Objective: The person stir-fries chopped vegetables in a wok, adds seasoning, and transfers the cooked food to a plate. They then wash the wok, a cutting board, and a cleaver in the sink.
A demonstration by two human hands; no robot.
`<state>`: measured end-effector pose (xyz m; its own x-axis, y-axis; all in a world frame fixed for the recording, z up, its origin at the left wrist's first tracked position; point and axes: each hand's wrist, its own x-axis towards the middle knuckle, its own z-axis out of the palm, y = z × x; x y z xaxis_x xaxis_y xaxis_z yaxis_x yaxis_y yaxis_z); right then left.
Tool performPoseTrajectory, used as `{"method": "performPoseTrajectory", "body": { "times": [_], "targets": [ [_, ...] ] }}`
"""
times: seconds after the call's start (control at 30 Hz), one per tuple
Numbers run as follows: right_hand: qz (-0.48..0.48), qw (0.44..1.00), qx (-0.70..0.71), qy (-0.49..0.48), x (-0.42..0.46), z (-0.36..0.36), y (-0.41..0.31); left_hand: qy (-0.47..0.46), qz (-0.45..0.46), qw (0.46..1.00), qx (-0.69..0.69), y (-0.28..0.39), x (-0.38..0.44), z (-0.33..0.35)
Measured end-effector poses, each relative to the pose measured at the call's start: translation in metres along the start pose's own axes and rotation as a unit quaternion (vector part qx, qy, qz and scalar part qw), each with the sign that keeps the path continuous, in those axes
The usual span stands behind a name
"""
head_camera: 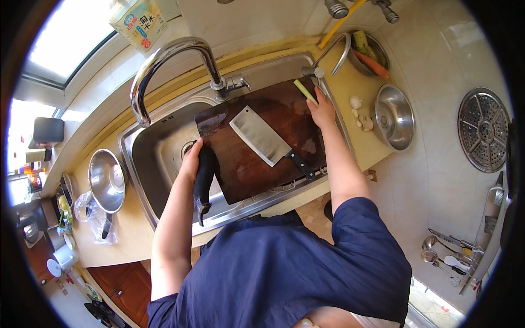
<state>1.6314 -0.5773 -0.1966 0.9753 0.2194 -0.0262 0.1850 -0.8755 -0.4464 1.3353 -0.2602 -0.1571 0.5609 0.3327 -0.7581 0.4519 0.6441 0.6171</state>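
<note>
A dark wooden cutting board lies across the right part of a steel sink. On it rests a cleaver with a black handle, its handle towards the board's near right edge. My left hand holds a dark eggplant beside the board's left edge, over the sink basin; its stem end points towards me. At the board's far right corner, my right hand has its fingers around a short pale green stalk. Neither hand touches the cleaver.
A chrome faucet arches over the basin. At right are a steel bowl, garlic, a ginger-like piece and a bowl holding a carrot. At left stand another steel bowl and a clear plastic bag.
</note>
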Motion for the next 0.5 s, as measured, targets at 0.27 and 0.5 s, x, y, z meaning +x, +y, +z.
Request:
{"method": "performPoseTrajectory", "body": {
  "times": [0.27, 0.5],
  "targets": [
    [-0.024, 0.995, 0.087, -0.042, -0.007, -0.039, -0.01, 0.022, 0.011, 0.996, 0.082, 0.003, -0.009, 0.02],
    [-0.009, 0.997, 0.076, 0.022, 0.0, -0.035, 0.043, 0.001, -0.006, 0.993, 0.119, 0.0, -0.007, 0.053]
  ]
}}
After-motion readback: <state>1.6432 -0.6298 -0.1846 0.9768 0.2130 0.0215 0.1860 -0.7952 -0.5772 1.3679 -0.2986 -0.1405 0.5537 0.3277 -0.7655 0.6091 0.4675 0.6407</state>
